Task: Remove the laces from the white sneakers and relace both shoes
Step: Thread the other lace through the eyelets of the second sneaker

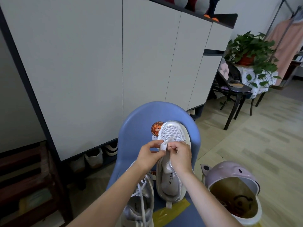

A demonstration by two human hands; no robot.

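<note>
Head view, both hands on unlaced white sneaker [172,136] over blue chair [136,128] — left hand [150,154] pinching eyelet flap, right hand [179,155] curled, grip contents unclear, laced sneaker [141,199] beside.

To my right the pink bin [232,192] stands close beside the chair [129,128]; the second sneaker [139,199] blocks my left; above the seat is free.

Hands [165,154] on unlaced sneaker [172,161]

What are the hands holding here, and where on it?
Both hands, left and right, pinch the white sneaker at its eyelet area near the toe. No lace is visible there.
</note>
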